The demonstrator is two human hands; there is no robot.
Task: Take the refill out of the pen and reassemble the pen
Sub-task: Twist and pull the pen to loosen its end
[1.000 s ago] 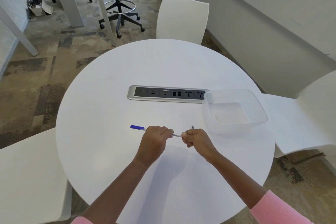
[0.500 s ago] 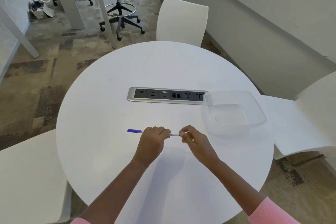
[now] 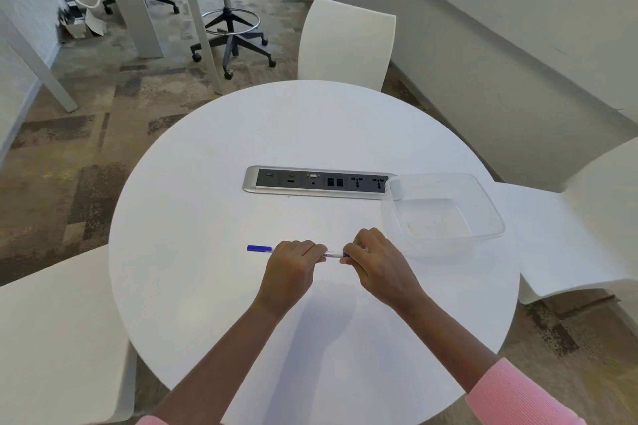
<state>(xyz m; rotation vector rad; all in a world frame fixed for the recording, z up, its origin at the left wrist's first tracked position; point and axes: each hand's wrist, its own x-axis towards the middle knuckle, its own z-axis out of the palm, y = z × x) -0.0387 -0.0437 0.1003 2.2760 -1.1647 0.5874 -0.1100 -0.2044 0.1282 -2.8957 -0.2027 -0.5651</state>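
Note:
A white pen [image 3: 332, 255] with a blue cap [image 3: 259, 248] lies level above the round white table [image 3: 214, 203], cap pointing left. My left hand [image 3: 293, 262] is wrapped around the barrel's middle. My right hand [image 3: 373, 260] pinches the pen's right end, where a bit of blue shows at the fingertips. Any refill is hidden inside the pen or my fingers.
A clear plastic tub [image 3: 445, 210] stands to the right of my hands, overlapping the end of a silver power socket strip [image 3: 310, 182] set in the table. White chairs stand at the far side [image 3: 345, 41], the right [image 3: 587, 224] and the near left [image 3: 58, 338].
A thin dark piece that stood up from my right fist a second ago is out of sight. My right fingers have moved onto the pen's end, and the pen now lies level.

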